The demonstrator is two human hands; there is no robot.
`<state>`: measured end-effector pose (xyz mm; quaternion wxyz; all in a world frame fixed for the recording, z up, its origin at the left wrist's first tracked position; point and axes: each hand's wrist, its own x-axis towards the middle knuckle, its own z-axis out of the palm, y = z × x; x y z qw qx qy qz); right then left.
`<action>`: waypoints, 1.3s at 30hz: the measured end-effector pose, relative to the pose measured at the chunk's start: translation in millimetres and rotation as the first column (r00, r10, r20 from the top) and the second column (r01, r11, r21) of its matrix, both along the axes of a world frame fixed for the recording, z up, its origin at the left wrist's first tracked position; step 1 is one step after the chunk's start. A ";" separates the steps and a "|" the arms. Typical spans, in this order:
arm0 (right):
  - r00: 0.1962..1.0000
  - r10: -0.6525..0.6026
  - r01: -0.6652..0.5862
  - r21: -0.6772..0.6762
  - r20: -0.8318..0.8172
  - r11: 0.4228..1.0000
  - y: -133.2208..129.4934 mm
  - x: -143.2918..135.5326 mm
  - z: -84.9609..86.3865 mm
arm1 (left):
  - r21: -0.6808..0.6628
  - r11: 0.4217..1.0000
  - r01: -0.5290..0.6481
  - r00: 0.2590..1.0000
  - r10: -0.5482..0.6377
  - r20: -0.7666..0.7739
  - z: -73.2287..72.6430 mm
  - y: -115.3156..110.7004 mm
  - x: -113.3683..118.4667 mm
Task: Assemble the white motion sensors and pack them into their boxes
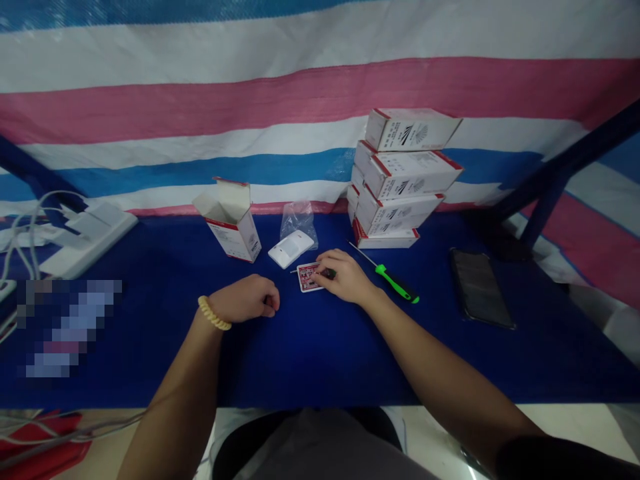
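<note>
My right hand (343, 275) is over the right side of a small red circuit board (307, 277) in a white frame, fingers curled together. A small dark piece (329, 273) shows between thumb and fingers; its kind is unclear. From the board's left edge a thin rod pokes out. My left hand (253, 298), a yellow coiled band at its wrist, rests on the blue table as a loose fist, with nothing seen in it. Just behind the board lies a white sensor cover (291, 249). Right of my right hand is a green-and-black screwdriver (395, 283).
An opened white-and-red carton (235, 233) stands behind my left hand. Several similar boxes (400, 187) are stacked at the back right. A clear plastic bag (299, 219) lies between them. A dark phone (481, 288) is far right; a white power strip (93, 237) with cables is left.
</note>
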<state>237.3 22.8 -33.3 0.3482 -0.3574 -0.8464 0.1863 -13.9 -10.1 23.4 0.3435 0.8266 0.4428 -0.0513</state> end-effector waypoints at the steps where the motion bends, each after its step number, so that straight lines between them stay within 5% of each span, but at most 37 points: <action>1: 1.000 0.001 -0.001 0.002 -0.004 1.000 -0.1 0.1 0.2 | 0.020 1.000 -0.005 1.000 0.005 0.003 0.5 -0.2 2.8; 5: 1.000 0.003 -0.003 0.017 -0.009 1.000 -0.3 0.5 0.8 | 0.248 0.966 -0.072 0.996 0.059 0.062 0.6 -1.2 16.4; 11: 1.000 0.002 -0.002 0.018 0.004 1.000 -0.4 0.3 0.9 | 0.624 0.759 -0.182 0.971 0.040 0.235 -13.6 -1.7 30.0; 22: 1.000 -0.010 0.010 0.011 -0.008 1.000 1.8 1.1 -4.3 | 0.664 0.742 -0.097 0.981 -0.040 0.187 -27.8 -2.7 39.8; 39: 0.998 -0.021 0.020 -0.028 -0.055 0.999 3.0 0.4 -5.2 | 0.644 0.759 -0.092 0.978 -0.051 0.200 -25.3 -3.9 41.5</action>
